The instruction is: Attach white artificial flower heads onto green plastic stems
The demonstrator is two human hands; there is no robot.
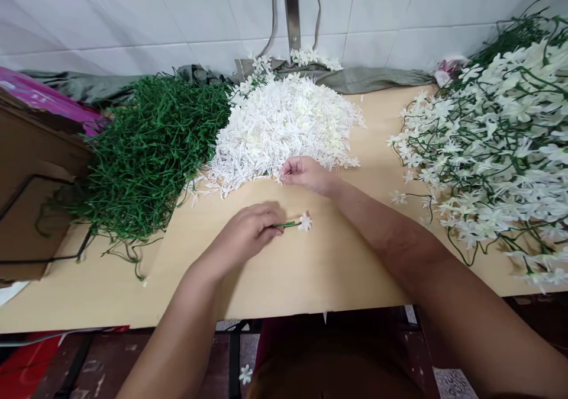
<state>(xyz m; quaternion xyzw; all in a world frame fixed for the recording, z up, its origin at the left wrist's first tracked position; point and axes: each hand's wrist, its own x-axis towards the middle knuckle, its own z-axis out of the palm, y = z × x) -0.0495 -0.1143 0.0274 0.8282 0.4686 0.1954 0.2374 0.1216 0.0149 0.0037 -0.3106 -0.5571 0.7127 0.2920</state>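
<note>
My left hand [254,228] is closed around a green plastic stem [287,224] just above the table. A white artificial flower [305,222] sits on the stem's right end. My right hand [306,174] is at the front edge of a heap of white flower pieces [284,126], with thumb and forefinger pinched on a small white flower piece [279,179], which is mostly hidden by the fingers. To the left of that heap lies a tangled pile of green stems [155,144].
Finished-looking white flowers on green stems [501,150] are piled at the right. A cardboard box [35,180] stands at the left. Behind the table [355,269] are grey cloth [381,78] and a tiled wall with a metal post [291,14]. One loose flower [245,375] lies below the table edge.
</note>
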